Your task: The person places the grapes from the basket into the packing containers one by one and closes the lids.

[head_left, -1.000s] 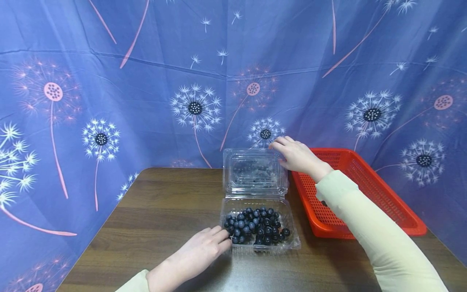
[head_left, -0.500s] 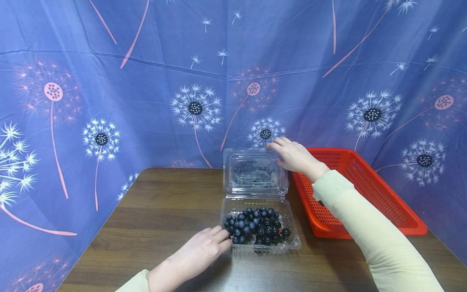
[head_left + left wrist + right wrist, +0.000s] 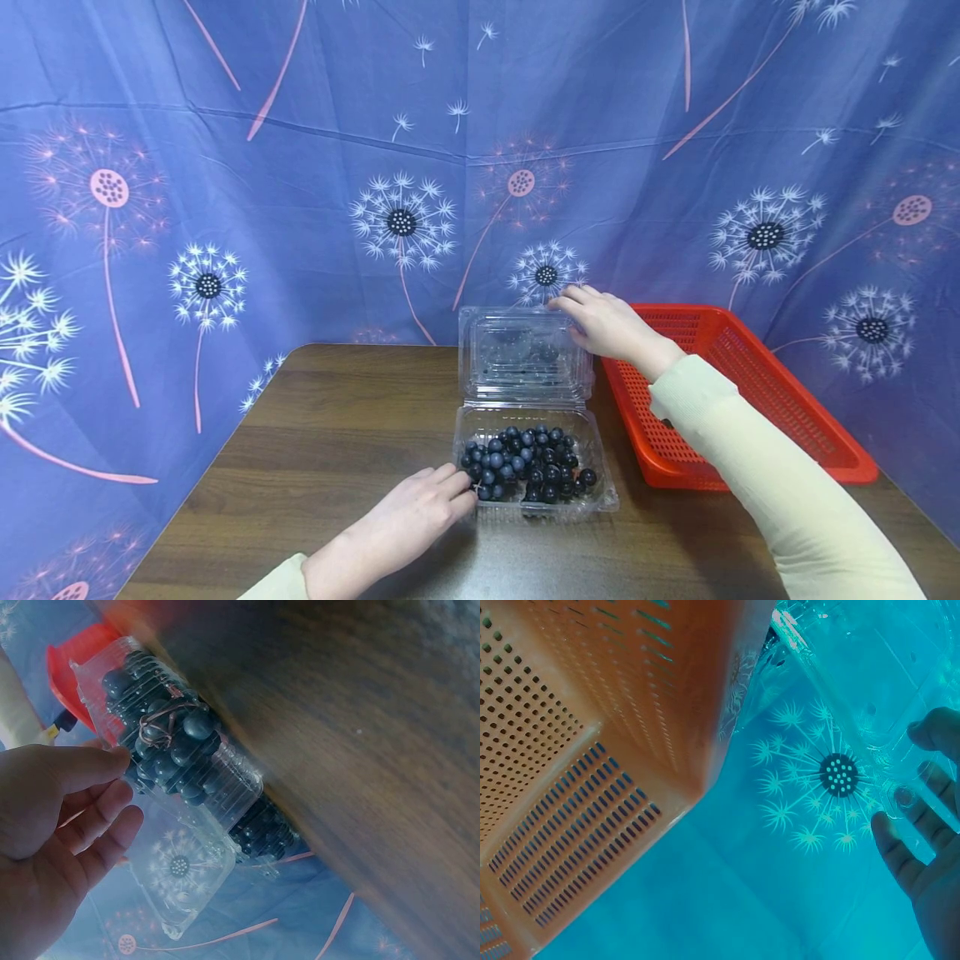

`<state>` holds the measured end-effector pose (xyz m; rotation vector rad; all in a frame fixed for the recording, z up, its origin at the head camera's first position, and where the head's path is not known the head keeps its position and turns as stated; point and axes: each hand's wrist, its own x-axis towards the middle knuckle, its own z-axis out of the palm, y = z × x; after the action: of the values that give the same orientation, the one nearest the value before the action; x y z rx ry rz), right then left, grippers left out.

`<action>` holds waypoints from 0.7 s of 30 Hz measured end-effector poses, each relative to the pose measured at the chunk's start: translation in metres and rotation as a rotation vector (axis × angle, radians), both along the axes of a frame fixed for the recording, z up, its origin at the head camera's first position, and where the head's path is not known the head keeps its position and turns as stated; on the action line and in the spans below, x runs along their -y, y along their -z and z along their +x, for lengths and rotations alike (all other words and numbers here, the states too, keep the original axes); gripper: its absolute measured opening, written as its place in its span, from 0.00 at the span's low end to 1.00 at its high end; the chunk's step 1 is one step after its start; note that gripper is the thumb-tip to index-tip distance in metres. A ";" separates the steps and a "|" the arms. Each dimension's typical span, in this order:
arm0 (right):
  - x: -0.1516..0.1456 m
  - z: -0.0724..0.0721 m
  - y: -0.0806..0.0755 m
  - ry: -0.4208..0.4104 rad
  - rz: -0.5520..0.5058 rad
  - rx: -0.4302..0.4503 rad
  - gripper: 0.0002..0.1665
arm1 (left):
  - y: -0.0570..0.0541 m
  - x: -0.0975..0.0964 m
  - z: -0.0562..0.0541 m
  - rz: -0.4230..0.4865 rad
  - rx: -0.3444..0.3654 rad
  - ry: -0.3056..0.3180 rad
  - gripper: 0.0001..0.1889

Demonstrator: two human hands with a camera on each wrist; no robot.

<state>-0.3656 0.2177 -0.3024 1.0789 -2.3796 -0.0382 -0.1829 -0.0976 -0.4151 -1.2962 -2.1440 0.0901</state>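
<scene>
A clear plastic clamshell box (image 3: 596, 446) stands open on the table, filled with dark blue and black grapes (image 3: 525, 462). My left hand (image 3: 420, 508) holds the box's near left edge. In the left wrist view the thumb of that hand (image 3: 45, 817) lies along the rim and brown stems show among the grapes (image 3: 184, 742). Behind the box its hinged lid (image 3: 517, 358) stands raised, with my right hand (image 3: 618, 329) gripping its top right corner. The right wrist view has the fingers of this hand (image 3: 941, 892) on both sides of the clear lid (image 3: 877, 682).
To the right of the box is a red perforated plastic basket (image 3: 645, 454), partly behind my right sleeve (image 3: 757, 475). The brown wooden table (image 3: 337, 433) extends to the left. A blue curtain (image 3: 315, 200) with dandelion prints hangs right behind the table.
My right hand has shifted slightly left, then slightly back, and the lid's top edge sits a touch lower. The left hand, box and grapes stay in place.
</scene>
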 end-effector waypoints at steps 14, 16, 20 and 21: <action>-0.002 0.015 -0.004 -0.058 -0.017 -0.060 0.27 | -0.002 0.000 0.001 -0.009 0.011 -0.010 0.11; -0.003 0.018 -0.005 -0.072 -0.021 -0.066 0.27 | -0.002 0.000 0.001 -0.008 0.008 -0.010 0.11; -0.004 0.024 -0.008 -0.084 -0.019 -0.065 0.27 | -0.002 -0.001 0.002 -0.009 0.002 -0.009 0.10; -0.005 0.025 -0.008 -0.086 -0.019 -0.067 0.27 | -0.002 -0.001 0.002 -0.009 0.000 -0.009 0.10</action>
<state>-0.3404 0.2224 -0.2940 1.1524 -2.2672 -0.0215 -0.1813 -0.0971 -0.4127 -1.2916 -2.1520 0.1034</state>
